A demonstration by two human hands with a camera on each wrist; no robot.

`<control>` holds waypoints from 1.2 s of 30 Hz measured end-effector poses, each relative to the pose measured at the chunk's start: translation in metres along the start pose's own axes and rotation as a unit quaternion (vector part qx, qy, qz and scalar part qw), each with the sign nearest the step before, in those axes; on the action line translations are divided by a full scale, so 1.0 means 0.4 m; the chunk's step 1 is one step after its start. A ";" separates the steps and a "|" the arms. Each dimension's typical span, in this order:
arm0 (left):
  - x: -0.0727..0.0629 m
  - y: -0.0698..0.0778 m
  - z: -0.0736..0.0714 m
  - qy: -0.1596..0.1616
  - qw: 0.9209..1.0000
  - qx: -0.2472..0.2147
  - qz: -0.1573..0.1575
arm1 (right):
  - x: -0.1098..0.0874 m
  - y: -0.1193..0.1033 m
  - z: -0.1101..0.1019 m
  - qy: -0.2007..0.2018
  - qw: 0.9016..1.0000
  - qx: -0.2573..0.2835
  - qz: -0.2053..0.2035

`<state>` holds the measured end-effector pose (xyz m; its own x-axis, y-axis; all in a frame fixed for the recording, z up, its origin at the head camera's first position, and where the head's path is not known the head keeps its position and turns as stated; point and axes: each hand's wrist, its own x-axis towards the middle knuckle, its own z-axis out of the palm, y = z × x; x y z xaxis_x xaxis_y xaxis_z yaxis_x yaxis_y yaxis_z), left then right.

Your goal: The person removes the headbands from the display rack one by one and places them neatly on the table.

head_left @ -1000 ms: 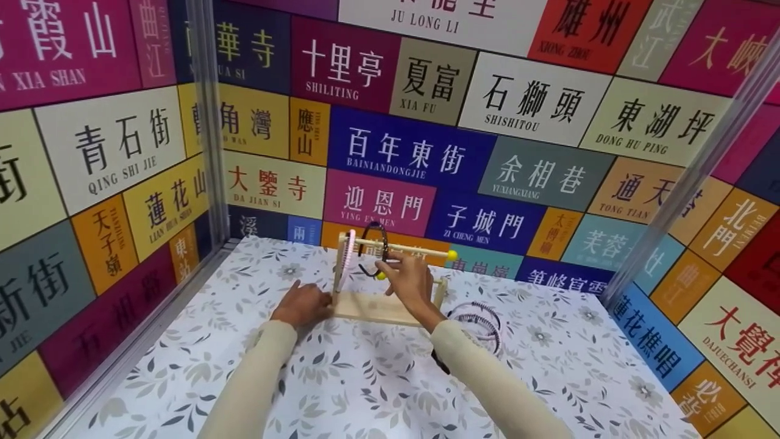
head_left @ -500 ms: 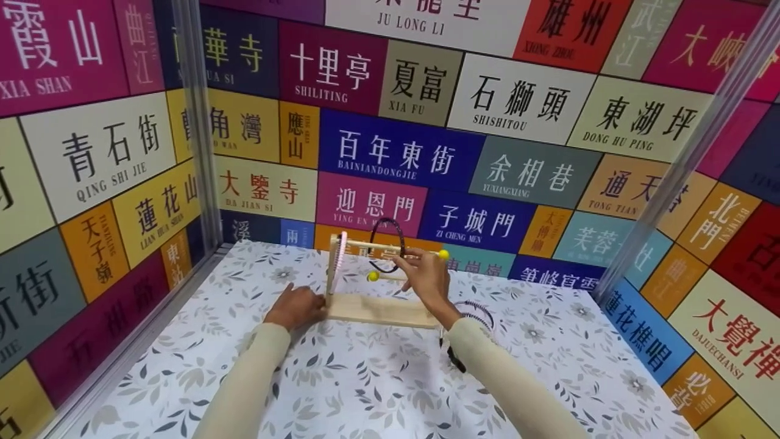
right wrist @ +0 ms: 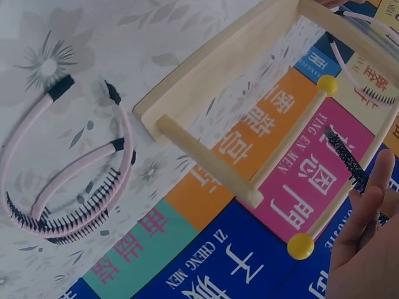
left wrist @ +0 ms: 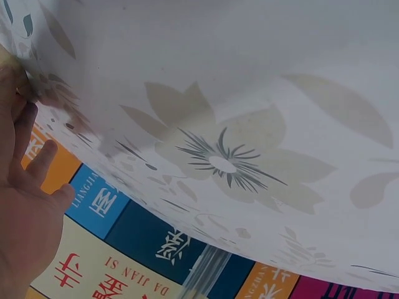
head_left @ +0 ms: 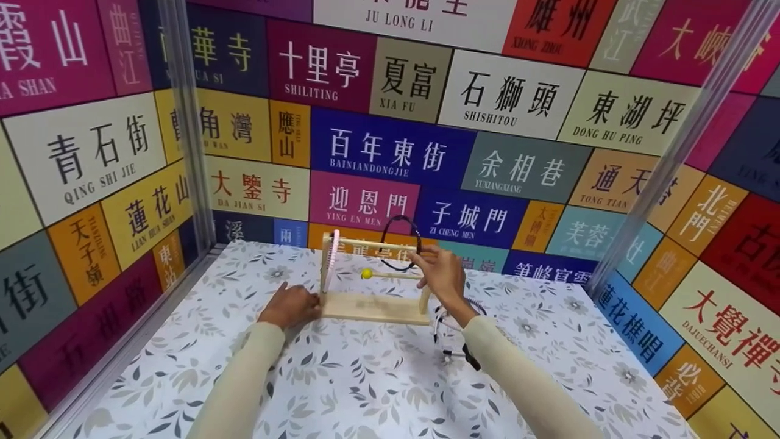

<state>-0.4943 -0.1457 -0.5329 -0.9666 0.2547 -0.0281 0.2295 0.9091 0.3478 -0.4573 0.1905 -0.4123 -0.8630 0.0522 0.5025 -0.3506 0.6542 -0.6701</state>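
Observation:
My right hand [head_left: 443, 274] pinches a black headband [head_left: 400, 218] near the right end of the stand's upper rod. The loop rises above that rod; I cannot tell whether it is hooked over it. In the right wrist view the headband [right wrist: 345, 156] looks dark and speckled. A pink toothed headband [head_left: 333, 259] hangs at the left end of the wooden headband stand [head_left: 375, 308]. My left hand [head_left: 289, 306] holds the stand's left end, by the base. The lower rod ends in a yellow ball [head_left: 366, 274]. In the left wrist view, the left hand [left wrist: 31, 218] shows at the edge.
Pink and black toothed headbands [right wrist: 81, 218] lie on the floral tablecloth [head_left: 341, 378], right of the stand and partly behind my right wrist. Colourful sign-covered walls [head_left: 390, 146] close in the table's back and sides, with clear corner posts [head_left: 189, 122].
My right hand has moved right with the black headband, from mid-stand to near the upper rod's right end. The left hand stays at the stand's left end. The view has shifted slightly.

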 end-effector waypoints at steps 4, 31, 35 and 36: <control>0.001 0.002 -0.002 -0.007 1.000 -0.005 -0.012 | 0.002 0.017 -0.020 -0.001 1.000 0.000 0.007; 0.011 -0.003 0.008 -0.003 1.000 0.013 -0.006 | 0.014 0.146 -0.190 0.027 0.997 -0.022 0.074; 0.012 -0.003 0.007 -0.003 1.000 0.023 0.002 | 0.005 0.177 -0.216 0.025 0.996 -0.029 0.085; 0.010 -0.003 0.006 -0.003 1.000 0.025 0.004 | 0.002 0.185 -0.223 0.028 0.995 -0.028 0.089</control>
<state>-0.4982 -0.1448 -0.5356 -0.9639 0.2644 -0.0312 0.2432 0.9221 0.3010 -0.4517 0.3062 -0.4128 -0.8877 0.2118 0.4088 -0.1714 0.6721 -0.7203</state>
